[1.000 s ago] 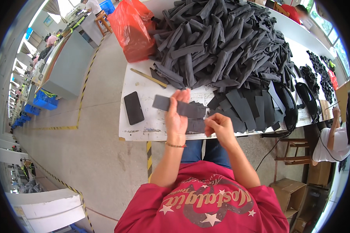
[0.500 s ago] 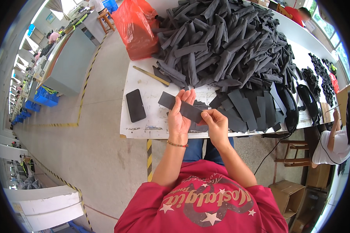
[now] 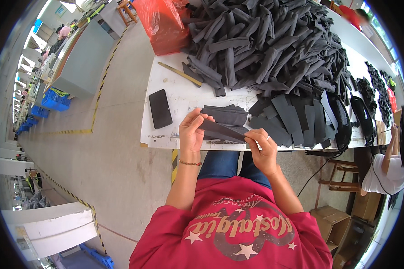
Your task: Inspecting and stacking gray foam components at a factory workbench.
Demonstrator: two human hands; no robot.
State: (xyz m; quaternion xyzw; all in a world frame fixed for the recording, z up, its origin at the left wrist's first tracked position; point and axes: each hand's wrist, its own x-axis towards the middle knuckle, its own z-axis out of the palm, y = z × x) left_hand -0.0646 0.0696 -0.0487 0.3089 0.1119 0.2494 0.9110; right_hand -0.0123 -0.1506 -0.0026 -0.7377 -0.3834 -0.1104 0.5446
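Note:
Between my two hands, just above the near edge of the table (image 3: pixel 170 140), a dark grey fabric strip (image 3: pixel 224 132) is stretched, tilted down to the right. The thumb and fingers of my left hand (image 3: pixel 193 130) close on its left end. My right hand (image 3: pixel 264 150) pinches the other end. Just beyond the held strip lies a small stack of dark strips (image 3: pixel 224 114), partly covered by it. To the right, flat dark grey pieces (image 3: pixel 288 119) fan out, overlapping. A great heap of folded dark fabric pieces (image 3: pixel 265 45) fills the back of the table.
A black phone (image 3: pixel 160 109) and a long flat brass-coloured strip (image 3: pixel 180 74) lie on the left, near a red plastic bag (image 3: pixel 161 27). Black mesh items (image 3: pixel 341 119) sit at the right. Beyond them a person in white (image 3: pixel 381 172) works beside a wooden stool (image 3: pixel 339 177).
My left hand has turned from palm-up under the strip to gripping its end. My right hand has moved right and slightly down. The view has shifted, showing the small stack more fully.

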